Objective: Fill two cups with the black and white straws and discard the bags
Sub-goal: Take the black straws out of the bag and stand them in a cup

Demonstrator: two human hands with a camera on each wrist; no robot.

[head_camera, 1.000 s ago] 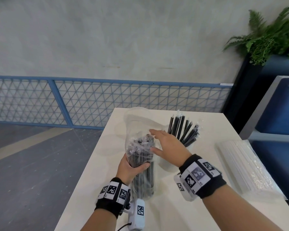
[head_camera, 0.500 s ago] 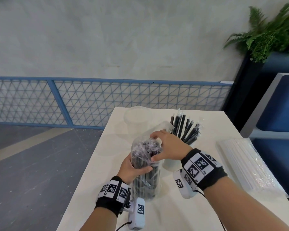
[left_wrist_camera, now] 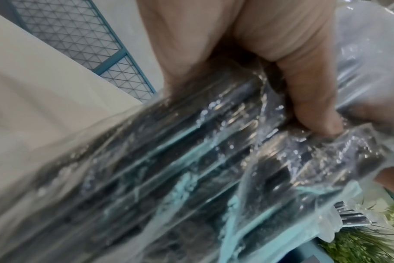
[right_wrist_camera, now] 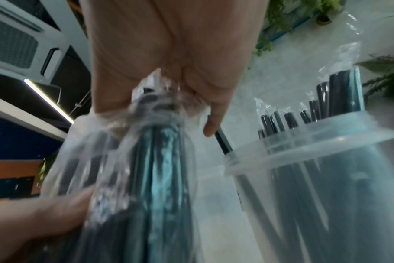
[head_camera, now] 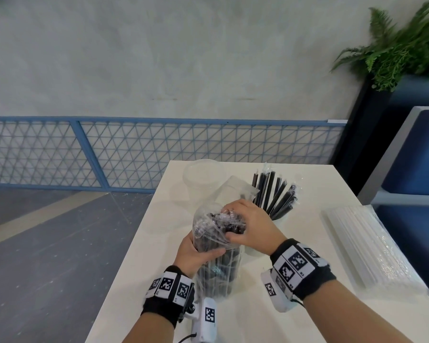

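Note:
A clear plastic bag of black straws (head_camera: 218, 263) stands upright on the white table (head_camera: 295, 315). My left hand (head_camera: 198, 253) grips the bag around its middle (left_wrist_camera: 191, 160). My right hand (head_camera: 248, 226) reaches into the bag's open top and curls round the straw ends (right_wrist_camera: 155, 99). Just right of it stands a clear cup (right_wrist_camera: 315, 174) holding several wrapped black straws (head_camera: 275, 194). A second, empty clear cup (head_camera: 204, 177) sits behind the bag. A sealed bag of white straws (head_camera: 367, 246) lies flat at the table's right.
A blue mesh railing (head_camera: 134, 152) runs behind the table. A fern in a dark planter (head_camera: 401, 53) and a blue seat (head_camera: 421, 154) stand at the right. The table's left edge drops to a grey floor (head_camera: 47, 243).
My right hand has gone from lying flat against the bag's top to curling round the straw ends inside it. The bag has shifted slightly nearer, still held by my left hand.

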